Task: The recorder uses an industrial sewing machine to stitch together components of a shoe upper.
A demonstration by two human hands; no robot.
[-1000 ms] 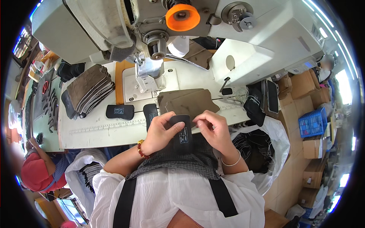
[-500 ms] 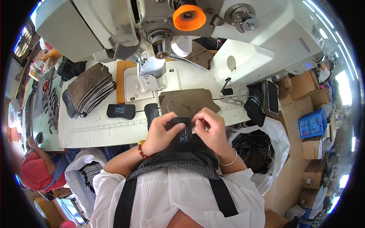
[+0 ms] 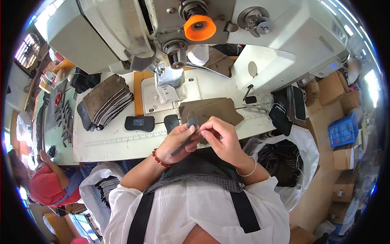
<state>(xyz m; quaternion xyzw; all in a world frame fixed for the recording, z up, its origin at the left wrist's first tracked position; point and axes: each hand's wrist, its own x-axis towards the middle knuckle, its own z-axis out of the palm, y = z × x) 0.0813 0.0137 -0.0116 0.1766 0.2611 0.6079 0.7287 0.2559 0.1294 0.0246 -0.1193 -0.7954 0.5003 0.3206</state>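
Over the near edge of the white worktable [image 3: 118, 149], the left hand [image 3: 175, 143] pinches a thin black fabric piece [image 3: 182, 146]; a light, steady pinch keeps its edge flat. The right hand [image 3: 220, 137] curls nearly closed at its far end, any hold unclear. A white plastic sack [image 3: 307, 152] at right holds dark fabric scraps [image 3: 284, 162].

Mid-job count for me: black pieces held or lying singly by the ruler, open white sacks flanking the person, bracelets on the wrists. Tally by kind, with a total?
Black piece held in the left hand: 1
Black pieces lying singly by the ruler: 2
Open white sacks: 2
Bracelets: 2
Total: 7
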